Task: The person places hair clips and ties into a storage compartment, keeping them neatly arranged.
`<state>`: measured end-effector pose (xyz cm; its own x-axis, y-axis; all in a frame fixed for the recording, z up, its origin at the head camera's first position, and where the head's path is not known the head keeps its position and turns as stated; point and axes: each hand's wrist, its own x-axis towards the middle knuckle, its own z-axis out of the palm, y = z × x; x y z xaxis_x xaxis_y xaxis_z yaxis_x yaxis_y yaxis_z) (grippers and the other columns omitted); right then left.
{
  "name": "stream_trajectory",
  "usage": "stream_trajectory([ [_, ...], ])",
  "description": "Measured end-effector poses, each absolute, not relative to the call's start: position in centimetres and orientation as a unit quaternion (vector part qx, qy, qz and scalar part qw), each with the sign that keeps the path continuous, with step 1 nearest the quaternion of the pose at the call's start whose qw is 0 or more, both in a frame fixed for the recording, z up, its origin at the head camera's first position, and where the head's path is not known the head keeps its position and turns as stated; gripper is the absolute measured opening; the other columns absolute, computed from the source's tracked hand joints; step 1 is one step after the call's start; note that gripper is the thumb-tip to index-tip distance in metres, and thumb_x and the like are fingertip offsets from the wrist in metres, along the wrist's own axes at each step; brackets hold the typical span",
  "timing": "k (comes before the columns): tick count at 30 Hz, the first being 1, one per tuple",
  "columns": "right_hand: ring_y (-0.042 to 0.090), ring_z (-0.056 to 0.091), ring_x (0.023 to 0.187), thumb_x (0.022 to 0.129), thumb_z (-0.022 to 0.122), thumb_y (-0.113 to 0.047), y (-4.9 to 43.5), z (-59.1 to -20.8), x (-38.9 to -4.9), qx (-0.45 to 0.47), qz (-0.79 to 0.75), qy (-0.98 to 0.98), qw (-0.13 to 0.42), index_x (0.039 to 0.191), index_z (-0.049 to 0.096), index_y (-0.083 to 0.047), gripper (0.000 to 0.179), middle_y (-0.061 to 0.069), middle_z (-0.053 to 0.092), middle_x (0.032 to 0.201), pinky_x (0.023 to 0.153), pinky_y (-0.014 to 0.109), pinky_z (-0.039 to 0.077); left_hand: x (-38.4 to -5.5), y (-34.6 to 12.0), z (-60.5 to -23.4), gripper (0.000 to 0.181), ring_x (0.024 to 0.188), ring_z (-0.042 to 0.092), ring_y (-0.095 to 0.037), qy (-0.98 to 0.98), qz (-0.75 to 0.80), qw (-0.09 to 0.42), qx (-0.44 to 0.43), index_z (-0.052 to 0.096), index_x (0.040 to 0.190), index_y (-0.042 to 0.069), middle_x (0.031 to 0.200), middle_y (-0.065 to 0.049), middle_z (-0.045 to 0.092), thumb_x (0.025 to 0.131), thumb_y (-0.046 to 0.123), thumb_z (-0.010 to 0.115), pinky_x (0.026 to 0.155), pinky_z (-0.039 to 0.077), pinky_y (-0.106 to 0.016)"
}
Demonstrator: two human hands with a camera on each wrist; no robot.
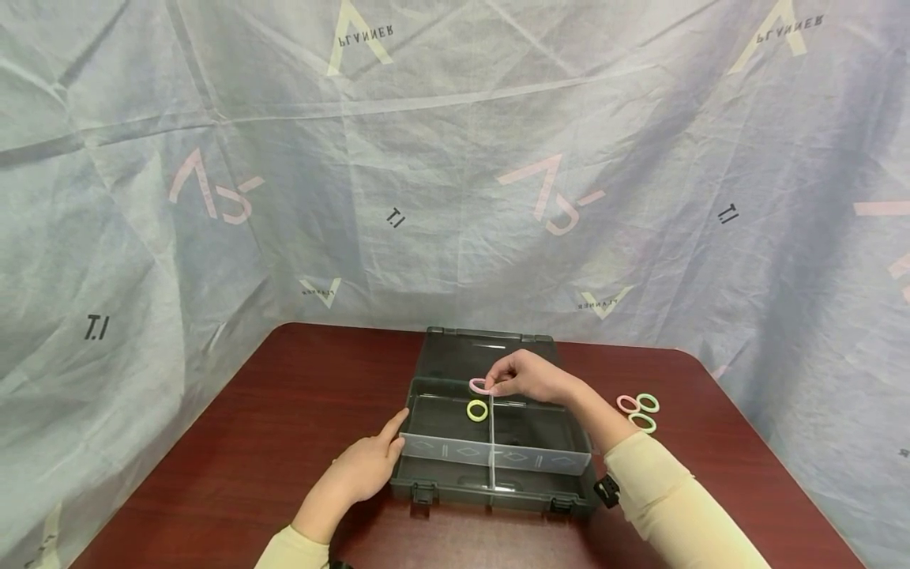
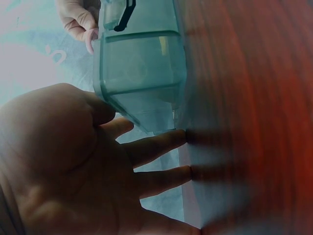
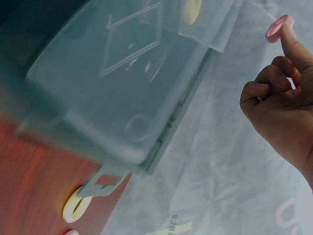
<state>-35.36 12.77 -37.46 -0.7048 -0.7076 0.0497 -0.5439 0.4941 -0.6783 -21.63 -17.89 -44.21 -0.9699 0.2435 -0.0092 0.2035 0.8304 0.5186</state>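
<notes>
A dark translucent plastic box with dividers lies on the table, its lid folded open toward the back. Between thumb and forefinger, my right hand pinches a pink hair tie above the box, near the middle divider. The same pink hair tie shows at the fingertips in the right wrist view. A yellow hair tie is in the back left compartment. At the box's left side, my left hand has its fingers extended; its thumb touches the box wall and fingertips reach the tabletop.
To the right of the box, a pink hair tie and two green ones, the upper and the lower, lie close together on the reddish-brown table. Grey printed cloth hangs behind and beside the table.
</notes>
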Motion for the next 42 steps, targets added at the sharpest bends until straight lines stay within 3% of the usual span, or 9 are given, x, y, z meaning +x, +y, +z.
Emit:
stream_trajectory([
  [10,0.010,0.036,0.058,0.093,0.074,-0.009,11.1,-37.4,-35.7,-0.398,-0.352,0.835,0.143,0.096,0.078,-0.011,0.006,-0.005,0.052,0.066,0.061,0.027,0.038,-21.5,-17.9,-44.4,0.054,0.049,0.050,-0.017,0.954,0.272,0.045,0.115,0.026,0.161,0.016,0.057,-0.003,0.049,0.112,0.032,0.039,0.063,0.048,-0.044],
  [17,0.009,0.035,0.057,0.092,0.075,-0.008,10.5,-38.3,-36.1,-0.408,-0.344,0.830,0.161,0.095,0.077,-0.006,0.005,-0.004,0.052,0.064,0.059,0.026,0.035,-21.6,-17.7,-44.4,0.054,0.058,0.058,-0.019,0.956,0.267,0.042,0.115,0.027,0.161,0.016,0.059,-0.002,0.049,0.112,0.032,0.039,0.070,0.052,-0.051],
  [20,0.009,0.036,0.057,0.091,0.075,-0.008,10.4,-38.6,-36.2,-0.409,-0.336,0.832,0.169,0.095,0.078,-0.006,0.005,0.006,0.056,0.065,0.058,0.026,0.035,-21.6,-17.7,-44.3,0.053,0.065,0.063,-0.021,0.956,0.265,0.041,0.115,0.027,0.161,0.016,0.060,-0.002,0.049,0.112,0.031,0.039,0.074,0.053,-0.055],
  [25,0.010,0.038,0.057,0.091,0.075,-0.007,10.3,-38.7,-36.3,-0.407,-0.329,0.833,0.176,0.094,0.079,-0.008,0.004,0.026,0.061,0.074,0.058,0.026,0.035,-21.6,-17.7,-44.0,0.053,0.063,0.062,-0.022,0.955,0.269,0.040,0.116,0.027,0.161,0.015,0.060,-0.002,0.050,0.111,0.031,0.040,0.073,0.053,-0.055],
  [33,0.009,0.045,0.061,0.088,0.077,-0.002,9.7,-39.4,-36.6,-0.397,-0.336,0.830,0.203,0.091,0.079,-0.002,0.004,0.022,0.070,0.081,0.063,0.028,0.041,-21.5,-17.8,-43.8,0.053,0.059,0.059,-0.019,0.955,0.269,0.037,0.115,0.028,0.161,0.014,0.059,-0.002,0.049,0.111,0.030,0.040,0.070,0.052,-0.051],
  [38,0.009,0.041,0.061,0.084,0.079,-0.001,9.5,-40.1,-36.6,-0.386,-0.322,0.839,0.208,0.086,0.079,-0.003,0.002,0.006,0.068,0.073,0.061,0.028,0.039,-21.5,-17.8,-44.1,0.054,0.047,0.047,-0.017,0.954,0.272,0.042,0.119,0.026,0.161,0.014,0.056,-0.001,0.049,0.112,0.030,0.039,0.062,0.046,-0.042],
  [42,0.010,0.040,0.061,0.083,0.080,-0.001,9.3,-40.1,-36.5,-0.385,-0.315,0.845,0.197,0.084,0.079,-0.004,0.003,0.001,0.069,0.074,0.059,0.026,0.037,-21.5,-17.8,-44.1,0.054,0.045,0.044,-0.017,0.954,0.273,0.038,0.119,0.027,0.161,0.015,0.055,-0.001,0.048,0.112,0.031,0.039,0.058,0.042,-0.039],
])
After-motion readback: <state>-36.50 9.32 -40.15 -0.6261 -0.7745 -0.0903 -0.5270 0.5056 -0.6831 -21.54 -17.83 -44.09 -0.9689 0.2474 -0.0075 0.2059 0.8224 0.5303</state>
